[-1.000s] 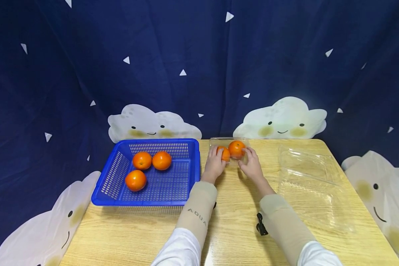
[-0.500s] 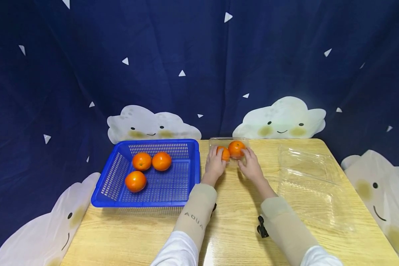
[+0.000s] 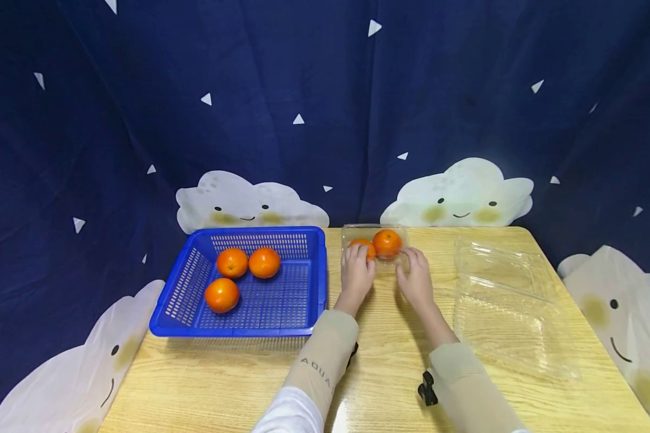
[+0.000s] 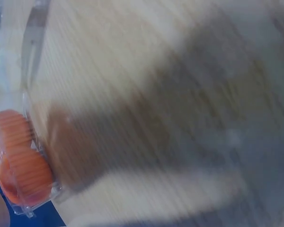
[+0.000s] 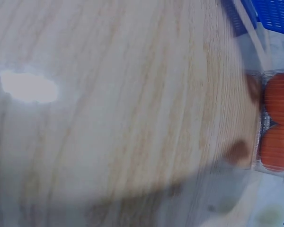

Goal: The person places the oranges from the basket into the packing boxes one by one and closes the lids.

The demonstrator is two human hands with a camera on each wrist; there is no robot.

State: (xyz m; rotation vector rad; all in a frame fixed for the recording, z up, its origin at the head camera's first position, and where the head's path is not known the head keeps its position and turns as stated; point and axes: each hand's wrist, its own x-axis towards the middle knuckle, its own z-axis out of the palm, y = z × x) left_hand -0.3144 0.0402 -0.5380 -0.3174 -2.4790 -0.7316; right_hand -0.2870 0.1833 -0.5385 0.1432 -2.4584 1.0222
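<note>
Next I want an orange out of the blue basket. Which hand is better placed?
Left, probably: the left hand is nearer the blue basket. The right hand is at the right side of the clear box and would likely have to cross the left.

Navy curtain (image 3: 444,72), one, across your 12 o'clock; printed with small white triangles (image 3: 298,119). Smiling white clouds, four: 11 o'clock cloud (image 3: 251,201), 1 o'clock cloud (image 3: 460,195), 10 o'clock cloud (image 3: 81,367) and 2 o'clock cloud (image 3: 617,331), the latter two cropped. Wood-grain table (image 3: 390,361), one, at your 6 o'clock.
</note>
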